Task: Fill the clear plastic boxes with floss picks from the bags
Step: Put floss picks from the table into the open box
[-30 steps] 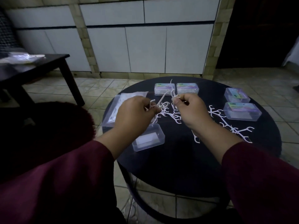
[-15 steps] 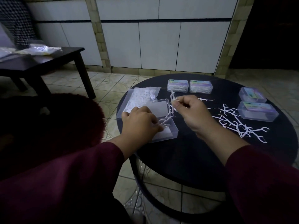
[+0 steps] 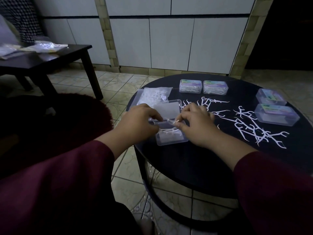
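Note:
An open clear plastic box [image 3: 171, 139] lies at the left edge of the round black table [image 3: 194, 160], its lid [image 3: 166, 108] swung back. A few white floss picks [image 3: 169, 132] lie inside it. My left hand [image 3: 138, 122] and my right hand [image 3: 197, 123] meet over the box, both pinching floss picks between fingertips just above its hinge. A clear bag of floss picks [image 3: 155, 96] lies behind the lid. Loose floss picks [image 3: 254, 129] are scattered on the table to the right.
Two closed filled boxes [image 3: 190, 86] [image 3: 215, 87] stand at the table's far side, two more closed boxes [image 3: 271, 96] [image 3: 277, 114] at the right. A dark side table [image 3: 50, 58] with bags stands at the left. A dark red cushion [image 3: 55, 119] lies beside the round table.
Both hands came down from above the table's middle to the open box at the left, carrying floss picks. Picks now lie in the box. The view shifted left.

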